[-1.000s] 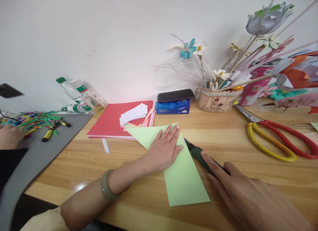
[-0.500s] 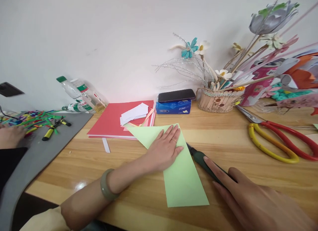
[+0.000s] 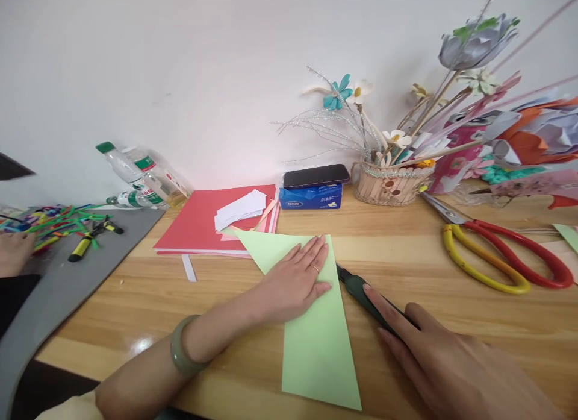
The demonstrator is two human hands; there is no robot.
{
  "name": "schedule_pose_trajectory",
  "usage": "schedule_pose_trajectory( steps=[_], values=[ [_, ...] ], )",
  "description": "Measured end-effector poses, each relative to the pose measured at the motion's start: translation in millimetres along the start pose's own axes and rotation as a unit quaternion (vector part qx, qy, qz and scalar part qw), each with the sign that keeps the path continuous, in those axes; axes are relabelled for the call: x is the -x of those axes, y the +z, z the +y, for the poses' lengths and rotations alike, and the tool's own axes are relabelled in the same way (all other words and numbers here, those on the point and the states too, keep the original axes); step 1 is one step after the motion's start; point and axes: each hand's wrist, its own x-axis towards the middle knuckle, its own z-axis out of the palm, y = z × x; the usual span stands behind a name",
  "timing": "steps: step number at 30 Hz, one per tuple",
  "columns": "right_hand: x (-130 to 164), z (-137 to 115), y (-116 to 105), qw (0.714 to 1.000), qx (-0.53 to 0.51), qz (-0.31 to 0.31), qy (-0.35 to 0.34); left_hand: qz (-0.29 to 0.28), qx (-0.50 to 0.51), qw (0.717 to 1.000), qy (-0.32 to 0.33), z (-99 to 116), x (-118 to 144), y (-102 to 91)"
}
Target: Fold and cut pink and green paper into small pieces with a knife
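My left hand [image 3: 295, 281] lies flat with its fingers stretched out, pressing on a folded sheet of light green paper [image 3: 318, 360]. The paper comes to a point at its upper left, and its lower part reaches toward the table's front edge. In my right hand [image 3: 433, 341] is a dark green utility knife [image 3: 361, 290], held with the index finger along its top. Its dark tip is close to the paper's right edge; whether it touches or slips under the fold I cannot tell.
Red paper sheets [image 3: 189, 218] with white scraps [image 3: 241, 209] lie behind. A blue tissue pack [image 3: 311, 198] carries a phone [image 3: 316, 176]. Large scissors [image 3: 487, 224] rest at right beside a flower basket [image 3: 388, 185]. At far left, another person's hand [image 3: 15, 251] is near pipe cleaners [image 3: 74, 218].
The green paper has turned slightly, its lower end swinging left and nearer to me, with my left hand still flat on it. The knife stays by its right edge. The view has shifted slightly.
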Motion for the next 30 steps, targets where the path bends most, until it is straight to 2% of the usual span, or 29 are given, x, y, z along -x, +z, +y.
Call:
schedule_pose_trajectory(
  steps=[20,30],
  values=[
    [-5.6,-1.7,1.0,0.999,0.036,0.009,0.011,-0.019,-0.012,1.000,-0.015,2.7,-2.0,-4.6],
    [-17.2,-3.6,-5.7,0.997,0.065,-0.031,0.007,-0.007,-0.002,1.000,-0.010,1.7,-1.9,-2.5]
  ],
)
